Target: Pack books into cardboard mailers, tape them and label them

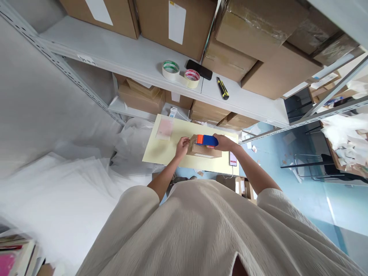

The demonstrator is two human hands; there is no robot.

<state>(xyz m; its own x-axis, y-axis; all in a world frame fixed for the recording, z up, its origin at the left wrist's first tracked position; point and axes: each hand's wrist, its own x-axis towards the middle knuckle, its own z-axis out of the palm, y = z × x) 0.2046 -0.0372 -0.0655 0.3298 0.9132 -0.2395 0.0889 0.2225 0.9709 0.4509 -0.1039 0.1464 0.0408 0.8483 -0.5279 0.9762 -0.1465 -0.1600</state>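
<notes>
A small brown cardboard box (204, 152) lies on the pale yellow tabletop (152, 147). My right hand (223, 142) is wrapped round a blue and orange tape dispenser (209, 140), which sits over the top of the box with its orange end to the left. At the box's left end is my left hand (182, 147), its fingers bent against the cardboard. The dispenser hides part of the box's top, and the fingertips of my left hand are hard to make out. A phone (233, 159) with a lit screen and a cable lies right of the box.
Two tape rolls, one green-cored (170, 70) and one red-cored (192, 78), stand on the grey shelf (120, 57) above the table, near a black phone-like object (199, 69) and a yellow utility knife (222, 88). Large cartons (175, 27) fill the shelf. White packing sheets (66, 195) are piled left.
</notes>
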